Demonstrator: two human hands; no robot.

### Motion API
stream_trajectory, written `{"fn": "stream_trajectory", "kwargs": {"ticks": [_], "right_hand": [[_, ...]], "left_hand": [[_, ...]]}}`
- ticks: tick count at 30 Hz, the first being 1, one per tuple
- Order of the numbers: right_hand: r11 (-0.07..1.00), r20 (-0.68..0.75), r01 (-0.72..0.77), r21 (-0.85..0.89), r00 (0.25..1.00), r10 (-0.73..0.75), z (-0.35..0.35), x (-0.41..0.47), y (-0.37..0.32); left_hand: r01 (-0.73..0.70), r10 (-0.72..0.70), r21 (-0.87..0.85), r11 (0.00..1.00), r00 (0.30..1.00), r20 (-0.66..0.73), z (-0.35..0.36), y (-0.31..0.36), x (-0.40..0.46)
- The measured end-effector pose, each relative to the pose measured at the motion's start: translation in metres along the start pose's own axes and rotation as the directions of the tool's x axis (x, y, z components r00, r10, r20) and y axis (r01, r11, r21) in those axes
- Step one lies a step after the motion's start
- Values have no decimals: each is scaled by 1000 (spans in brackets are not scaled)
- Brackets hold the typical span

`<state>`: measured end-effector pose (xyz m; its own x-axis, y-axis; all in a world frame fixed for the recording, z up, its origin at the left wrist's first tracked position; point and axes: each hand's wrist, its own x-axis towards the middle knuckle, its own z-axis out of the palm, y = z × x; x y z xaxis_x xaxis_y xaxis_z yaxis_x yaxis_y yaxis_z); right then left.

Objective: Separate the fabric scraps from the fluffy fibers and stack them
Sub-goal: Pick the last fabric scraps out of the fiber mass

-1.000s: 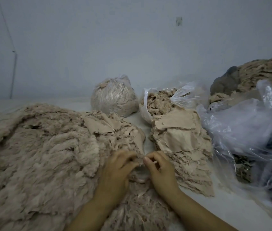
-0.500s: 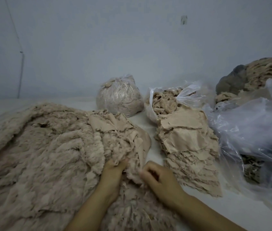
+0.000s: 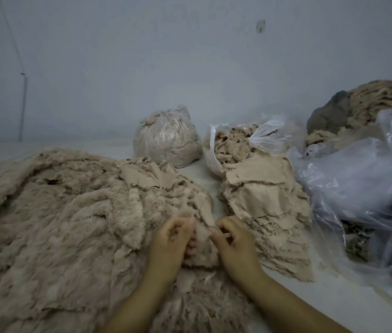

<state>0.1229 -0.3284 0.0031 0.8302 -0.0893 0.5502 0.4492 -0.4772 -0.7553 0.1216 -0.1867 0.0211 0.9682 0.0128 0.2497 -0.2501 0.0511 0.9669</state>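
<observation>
Fingertips of my right hand [image 3: 234, 239] pinch a fabric scrap [image 3: 205, 212]; left hand [image 3: 171, 239] curls into the fluffy fibers [image 3: 70, 224] beside it; I'd peel slowly, then lay it on the stack [image 3: 264, 200].

The fluffy fibers [image 3: 58, 224] and the stacked fabric scraps [image 3: 262, 200] were plain beige; the plastic bags [image 3: 349, 179] were clear, the wall [image 3: 142, 68] grey-blue.

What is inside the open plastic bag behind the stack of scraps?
The open bag holds beige fluffy fibers, piled up to its mouth. The stack of scraps leans against its front, so the lower part of the bag and anything deeper inside is hidden.
</observation>
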Motion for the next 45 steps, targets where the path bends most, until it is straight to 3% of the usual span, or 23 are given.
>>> {"fn": "stream_trajectory", "kwargs": {"ticks": [3, 6, 9, 10, 12, 14, 16, 18, 23, 28, 32, 35, 40, 45], "right_hand": [[965, 204, 261, -22, 946, -251, 2, -9, -13], [867, 498, 498, 33, 743, -446, 1, -15, -21], [857, 658, 500, 120, 607, -446, 3, -25, -27], [855, 647, 512, 86, 624, -439, 5, -27, -26], [869, 525, 494, -37, 749, -404, 9, -28, -24], [971, 278, 232, -62, 938, -207, 5, -19, -22], [995, 89, -75, 64, 994, 70, -2, -7, -18], [946, 86, -259, 196, 965, 246, -7, -1, -14], [791, 264, -475, 385, 878, 399, -14, 1, -20], [848, 419, -465, 255, 843, 337, -15, -2, -16], [854, 260, -448, 265, 886, 384, -10, -2, -15], [779, 266, -526, 341, 849, 457, -14, 1, -16], [698, 433, -567, 438, 813, 389, -15, -2, -22], [609, 223, -470, 639, 871, 438, -39, 26, -32]], "left_hand": [[424, -386, -189, 886, 898, 210, 3, -5, 3], [482, -486, -284, 829, 872, 62, -4, -13, 11], [451, -519, -427, 784, 854, -51, -10, -15, 25], [451, -537, -515, 729, 843, -22, -13, -13, 28], [567, -581, -563, 601, 794, 179, -17, -7, 27], [662, -551, -470, 584, 748, 370, -21, -8, 23], [673, -525, -345, 654, 733, 432, -23, -9, 18], [642, -492, -287, 711, 746, 450, -20, -7, 12], [497, -406, -364, 788, 863, 301, -9, -7, 5], [347, -290, -242, 906, 926, 243, -8, -2, 0], [220, -195, -157, 963, 968, 159, -6, 2, -2], [255, -225, -192, 948, 961, 164, -9, 1, 0], [314, -255, -253, 915, 936, 241, -12, 2, 0], [404, -344, -263, 876, 906, 248, -13, 3, 4]]}}
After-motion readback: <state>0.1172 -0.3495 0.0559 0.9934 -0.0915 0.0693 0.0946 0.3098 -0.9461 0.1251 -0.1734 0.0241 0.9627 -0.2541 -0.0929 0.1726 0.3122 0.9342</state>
